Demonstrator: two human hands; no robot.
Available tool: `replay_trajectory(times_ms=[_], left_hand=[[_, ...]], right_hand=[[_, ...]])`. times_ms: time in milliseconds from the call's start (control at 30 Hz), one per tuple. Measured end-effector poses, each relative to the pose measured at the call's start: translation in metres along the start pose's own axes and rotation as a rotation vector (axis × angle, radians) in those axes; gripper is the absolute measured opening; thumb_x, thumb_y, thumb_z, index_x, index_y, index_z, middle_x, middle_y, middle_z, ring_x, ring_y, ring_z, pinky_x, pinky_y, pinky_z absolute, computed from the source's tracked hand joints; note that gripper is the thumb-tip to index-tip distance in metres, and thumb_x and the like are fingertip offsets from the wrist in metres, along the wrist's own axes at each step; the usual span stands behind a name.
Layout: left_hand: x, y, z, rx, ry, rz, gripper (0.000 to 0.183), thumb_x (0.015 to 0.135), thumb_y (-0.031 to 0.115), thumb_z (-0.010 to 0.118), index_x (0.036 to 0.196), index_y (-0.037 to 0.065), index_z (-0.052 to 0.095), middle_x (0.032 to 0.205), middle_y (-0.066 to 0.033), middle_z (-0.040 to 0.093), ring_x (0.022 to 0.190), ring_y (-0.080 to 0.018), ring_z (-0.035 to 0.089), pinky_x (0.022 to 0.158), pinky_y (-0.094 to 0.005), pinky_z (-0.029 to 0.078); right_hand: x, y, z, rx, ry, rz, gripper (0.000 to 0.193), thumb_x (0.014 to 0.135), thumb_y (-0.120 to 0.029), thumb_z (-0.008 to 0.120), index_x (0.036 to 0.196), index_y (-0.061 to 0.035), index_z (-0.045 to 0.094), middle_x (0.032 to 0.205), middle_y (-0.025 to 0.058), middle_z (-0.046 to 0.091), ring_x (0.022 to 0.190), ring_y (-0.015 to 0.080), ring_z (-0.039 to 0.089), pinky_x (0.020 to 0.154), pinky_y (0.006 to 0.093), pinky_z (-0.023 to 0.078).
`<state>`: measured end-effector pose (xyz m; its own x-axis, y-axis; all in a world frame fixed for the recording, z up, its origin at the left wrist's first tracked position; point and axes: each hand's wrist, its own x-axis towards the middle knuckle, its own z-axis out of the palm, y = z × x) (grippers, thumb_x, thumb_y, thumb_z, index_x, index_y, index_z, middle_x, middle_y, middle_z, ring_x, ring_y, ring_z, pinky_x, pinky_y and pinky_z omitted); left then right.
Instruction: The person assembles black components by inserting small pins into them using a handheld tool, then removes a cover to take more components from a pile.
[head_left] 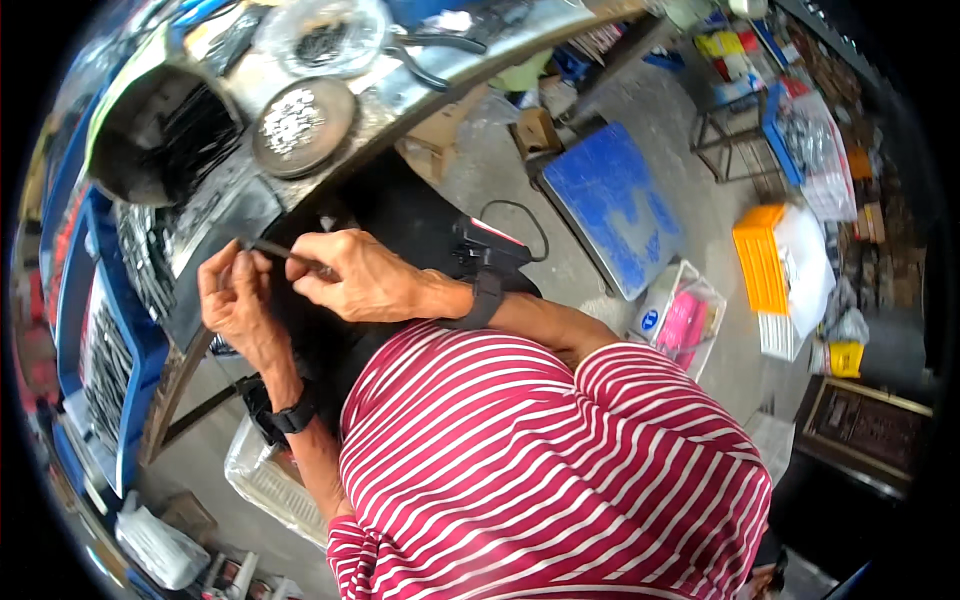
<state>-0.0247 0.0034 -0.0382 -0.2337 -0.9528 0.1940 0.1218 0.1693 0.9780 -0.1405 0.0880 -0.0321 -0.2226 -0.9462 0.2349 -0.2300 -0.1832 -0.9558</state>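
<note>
A thin dark rod [268, 246] spans the gap between my two hands at the bench's front edge. My right hand [362, 277] is closed round one end of it, thumb against curled fingers. The fingertips of my left hand [240, 295] pinch the other end. Just beyond them lies a dark flat plate [245, 212] on the bench. A round dish [340, 118] of small silvery pieces sits farther off. To its left a tilted dark-walled bucket [115, 150] holds many thin black rods. What the rod's gripped ends look like is hidden by my fingers.
Pliers [425, 72] and a clear tub [375, 35] lie at the bench's back. Blue bins [152, 365] of thin metal rods stand left. A blue-topped platform [615, 200], an orange crate [760, 260] and a clear box [715, 300] with something pink are on the floor to the right.
</note>
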Motion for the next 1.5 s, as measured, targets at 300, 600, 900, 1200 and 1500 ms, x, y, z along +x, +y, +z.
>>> replay_trajectory(times_ms=[300, 600, 900, 1200, 1500], left_hand=[[0.013, -0.003, -0.001, 0.109, -0.041, 0.011, 0.017, 0.081, 0.008, 0.059, 0.095, -0.001, 0.055, 0.069, -0.0050, 0.058, 0.053, -0.0049, 0.048, 0.045, -0.0132, 0.033], [0.016, -0.009, -0.003, 0.160, -0.070, 0.043, 0.014, 0.081, 0.007, 0.057, 0.094, 0.000, 0.055, 0.068, -0.0068, 0.059, 0.050, -0.0032, 0.047, 0.042, -0.0122, 0.028], [0.019, -0.010, -0.008, 0.165, -0.079, 0.018, 0.016, 0.081, 0.008, 0.058, 0.094, 0.000, 0.053, 0.066, -0.0072, 0.057, 0.047, -0.0058, 0.041, 0.042, -0.0154, 0.030], [0.021, -0.009, -0.013, 0.172, -0.083, -0.002, 0.016, 0.080, 0.007, 0.059, 0.094, 0.001, 0.053, 0.068, -0.0081, 0.059, 0.047, -0.0056, 0.043, 0.042, -0.0151, 0.030], [0.021, -0.011, -0.015, 0.157, -0.114, -0.002, 0.017, 0.080, 0.008, 0.058, 0.095, -0.001, 0.054, 0.069, -0.0085, 0.059, 0.048, -0.0054, 0.045, 0.041, -0.0133, 0.027]], right_hand=[[-0.014, -0.005, -0.092, -0.154, 0.131, -0.063, 0.014, 0.076, -0.011, 0.057, 0.081, 0.0020, 0.058, 0.071, 0.0083, 0.060, 0.063, 0.0135, 0.056, 0.058, 0.0265, 0.046], [-0.063, 0.004, -0.199, -0.401, 0.340, 0.130, 0.014, 0.079, -0.013, 0.058, 0.083, 0.0000, 0.059, 0.061, -0.0022, 0.049, 0.052, 0.0031, 0.044, 0.047, 0.0196, 0.037], [-0.101, 0.063, -0.215, -0.377, 0.223, 0.238, 0.015, 0.079, -0.014, 0.055, 0.080, 0.0005, 0.058, 0.059, -0.0013, 0.048, 0.045, 0.0041, 0.040, 0.041, 0.0208, 0.034], [-0.273, 0.139, -0.112, 0.309, 0.250, 1.328, 0.018, 0.081, -0.020, 0.054, 0.072, -0.0045, 0.055, 0.058, 0.0013, 0.051, 0.041, 0.0069, 0.044, 0.033, 0.0215, 0.036], [-0.280, 0.144, -0.081, 0.451, 0.377, 1.037, 0.012, 0.079, -0.006, 0.047, 0.075, -0.0007, 0.057, 0.065, 0.0018, 0.052, 0.055, 0.0098, 0.047, 0.047, 0.0247, 0.038]])
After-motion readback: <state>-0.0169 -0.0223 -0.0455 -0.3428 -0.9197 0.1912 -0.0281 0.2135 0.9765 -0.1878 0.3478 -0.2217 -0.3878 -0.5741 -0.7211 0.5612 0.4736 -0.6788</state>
